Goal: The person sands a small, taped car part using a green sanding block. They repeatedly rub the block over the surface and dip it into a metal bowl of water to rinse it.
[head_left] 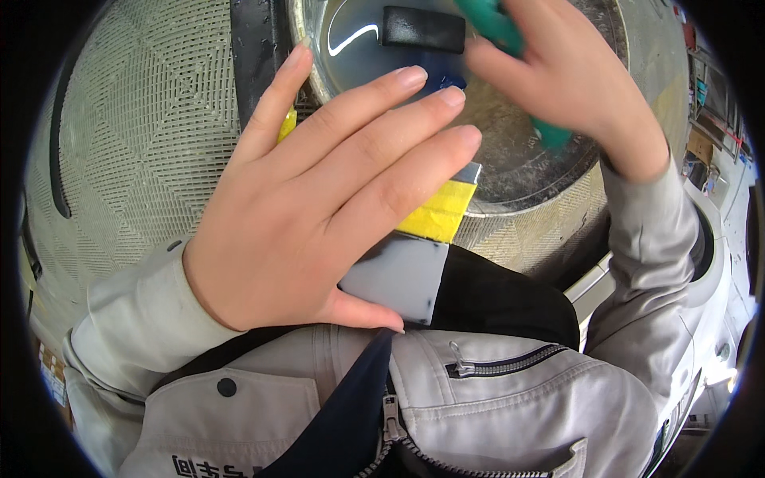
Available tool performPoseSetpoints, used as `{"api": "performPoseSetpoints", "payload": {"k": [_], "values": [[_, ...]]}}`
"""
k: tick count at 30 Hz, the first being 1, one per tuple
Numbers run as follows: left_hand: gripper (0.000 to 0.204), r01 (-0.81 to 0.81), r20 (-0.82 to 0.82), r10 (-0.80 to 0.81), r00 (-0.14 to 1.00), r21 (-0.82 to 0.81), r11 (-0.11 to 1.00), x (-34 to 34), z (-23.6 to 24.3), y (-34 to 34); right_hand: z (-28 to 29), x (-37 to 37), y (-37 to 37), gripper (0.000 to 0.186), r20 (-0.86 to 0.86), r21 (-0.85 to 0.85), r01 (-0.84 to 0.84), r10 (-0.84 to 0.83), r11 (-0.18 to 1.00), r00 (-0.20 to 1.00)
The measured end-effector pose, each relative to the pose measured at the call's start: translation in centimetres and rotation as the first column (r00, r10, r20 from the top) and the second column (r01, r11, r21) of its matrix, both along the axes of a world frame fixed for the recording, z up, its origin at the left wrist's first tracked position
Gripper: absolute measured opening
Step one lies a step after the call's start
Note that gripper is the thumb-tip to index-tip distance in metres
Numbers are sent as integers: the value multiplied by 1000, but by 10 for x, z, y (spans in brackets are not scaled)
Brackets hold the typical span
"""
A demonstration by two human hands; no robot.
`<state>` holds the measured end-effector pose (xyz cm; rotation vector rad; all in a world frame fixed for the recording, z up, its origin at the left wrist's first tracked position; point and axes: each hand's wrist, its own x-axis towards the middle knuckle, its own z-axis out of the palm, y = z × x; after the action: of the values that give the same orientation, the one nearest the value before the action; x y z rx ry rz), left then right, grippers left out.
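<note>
My left hand (pixel 311 183) is open, its fingers spread, back upward, over the near rim of a round basin (pixel 319 80) of cloudy liquid. Below its fingers is a grey flat piece (pixel 402 275) with yellow tape (pixel 442 211) across it. The hand partly hides this piece, so I cannot tell if it touches. My right hand (pixel 570 76), over the basin's right side, is closed around a green curved object (pixel 551 134) whose kind I cannot make out. That object shows between thumb and fingers and again below the palm. A black rectangular block (pixel 423 29) lies by the right thumb tip.
Under the basin is a pale woven-patterned surface (pixel 151 88). A dark wet strip (pixel 256 56) runs along the basin's left side, and a dark curved bar (pixel 60 151) lies at the far left. Shelves with assorted items (pixel 713 119) stand at the right edge.
</note>
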<state>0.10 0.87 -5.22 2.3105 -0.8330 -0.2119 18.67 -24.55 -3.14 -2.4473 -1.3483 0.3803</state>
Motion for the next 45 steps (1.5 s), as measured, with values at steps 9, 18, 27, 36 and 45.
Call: {"api": "performPoseSetpoints", "payload": {"k": [9,18,27,36,45], "values": [[132,-23,-2,23,1000,-138,990,-3,-8,1,-206,37,90,70,-676,-473,-336,-90,815,732],[144,-48,38,55,998,-166,985,-11,-17,-5,-247,22,65,66,-519,-323,-165,-29,932,854],[141,-59,74,70,995,-143,988,-10,-19,-3,9,47,36,41,-691,-498,-114,-314,860,651],[144,-73,141,82,987,-66,995,-9,-15,-2,117,-80,20,26,-284,-186,-43,-11,982,959],[144,-89,157,101,982,-79,993,-10,-18,-2,83,-127,3,31,-10,47,-100,101,994,995]]}}
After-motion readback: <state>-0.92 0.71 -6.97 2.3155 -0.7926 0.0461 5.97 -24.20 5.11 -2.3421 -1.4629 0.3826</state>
